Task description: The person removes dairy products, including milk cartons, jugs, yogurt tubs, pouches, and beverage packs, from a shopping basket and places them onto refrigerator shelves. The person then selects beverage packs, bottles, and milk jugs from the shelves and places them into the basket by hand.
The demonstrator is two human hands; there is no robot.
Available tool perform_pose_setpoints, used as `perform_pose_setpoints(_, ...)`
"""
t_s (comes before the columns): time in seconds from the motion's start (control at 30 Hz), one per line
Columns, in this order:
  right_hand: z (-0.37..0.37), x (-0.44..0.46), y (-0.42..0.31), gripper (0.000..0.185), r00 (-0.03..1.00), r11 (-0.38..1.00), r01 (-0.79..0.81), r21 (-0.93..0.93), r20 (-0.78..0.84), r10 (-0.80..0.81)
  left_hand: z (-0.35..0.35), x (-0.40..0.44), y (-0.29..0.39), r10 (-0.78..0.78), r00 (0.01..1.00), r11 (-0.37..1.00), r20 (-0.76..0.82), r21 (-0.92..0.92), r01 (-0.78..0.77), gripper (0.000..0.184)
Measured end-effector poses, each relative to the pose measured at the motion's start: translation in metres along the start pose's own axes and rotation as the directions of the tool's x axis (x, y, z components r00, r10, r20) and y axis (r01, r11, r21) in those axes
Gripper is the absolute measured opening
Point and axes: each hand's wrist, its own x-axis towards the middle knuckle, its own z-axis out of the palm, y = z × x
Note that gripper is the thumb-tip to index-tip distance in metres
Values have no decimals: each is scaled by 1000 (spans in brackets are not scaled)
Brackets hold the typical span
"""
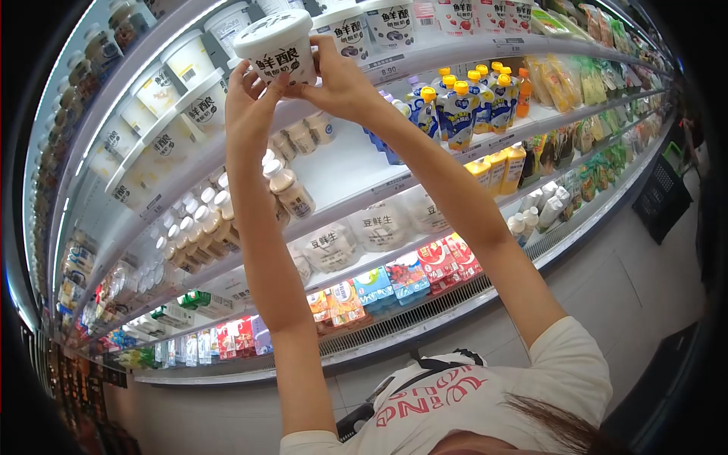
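Note:
A white yogurt tub [273, 45] with a round lid and black lettering is raised at the top shelf, slightly tilted. My left hand [254, 98] grips its lower left side, thumb on the front. From the right, my right hand [340, 85] is closed around the same tub, fingers along its side. Just right of my right hand, a similar tub [345, 36] stands on the shelf. More tubs with yellow markings [199, 106] are lined up left of my left hand.
Yellow-capped pouches [460, 114] stand one shelf lower, by my right forearm. Small bottles [287, 186] stand near my left forearm. Cartons [345, 302] line the bottom shelf. A black basket [662, 193] is at the far right.

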Motion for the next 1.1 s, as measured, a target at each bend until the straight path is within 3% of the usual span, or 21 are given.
perform_pose_setpoints(0.13,15,26,13,71,997,991,-29,-128,62,38,-19,42,-29,-56,994,997,99,63,50,61)
perform_pose_setpoints(0.17,20,30,18,70,996,983,-32,-182,77,47,-20,48,-39,-35,999,985,39,167,28,51)
perform_pose_setpoints(0.27,35,35,27,68,990,943,-59,-328,101,97,-25,57,-51,-155,987,962,36,233,143,42)
perform_pose_setpoints(0.3,35,35,26,67,989,926,-75,-371,93,118,-26,59,-55,-172,984,972,46,173,162,38)
perform_pose_setpoints(0.37,38,36,26,65,984,926,-107,-362,98,151,-20,64,-62,-109,992,971,64,222,92,38)
perform_pose_setpoints(0.47,35,41,28,89,974,900,-139,-414,109,201,-19,65,-63,-128,989,930,69,356,95,42)
perform_pose_setpoints(0.5,36,39,30,75,993,877,-76,-475,46,112,-11,67,-60,-147,986,912,82,398,103,44)
perform_pose_setpoints(0.6,36,36,34,57,997,815,-28,-579,39,62,1,57,-54,-74,997,858,-34,508,81,49)
perform_pose_setpoints(0.7,29,36,35,48,993,866,-39,-498,79,90,2,55,-50,-82,996,859,-34,504,88,51)
perform_pose_setpoints(0.8,34,35,45,47,999,864,34,-502,33,-20,2,53,-51,-67,995,782,-72,616,98,56)
perform_pose_setpoints(0.87,37,36,55,45,997,866,75,-494,13,-79,2,54,-56,-73,994,815,-78,569,105,57)
perform_pose_setpoints(0.93,37,41,63,45,996,872,85,-483,44,-73,11,47,-59,49,978,833,-201,549,71,63)
perform_pose_setpoints(0.97,38,41,60,46,998,883,60,-466,41,-47,19,40,-74,355,883,818,-306,559,-135,63)
perform_pose_setpoints(1.0,38,41,63,48,996,862,93,-498,42,-82,24,25,-74,478,815,724,-328,673,-154,58)
perform_pose_setpoints(1.03,36,37,58,49,992,866,114,-487,12,-124,26,-1,-59,490,793,774,-362,598,-206,51)
perform_pose_setpoints(1.07,36,28,52,54,965,829,136,-543,-118,-236,22,-41,-34,481,815,780,-324,582,-229,42)
perform_pose_setpoints(1.1,33,16,50,58,920,833,179,-524,-212,-331,26,-76,-30,558,743,767,-369,571,-293,40)
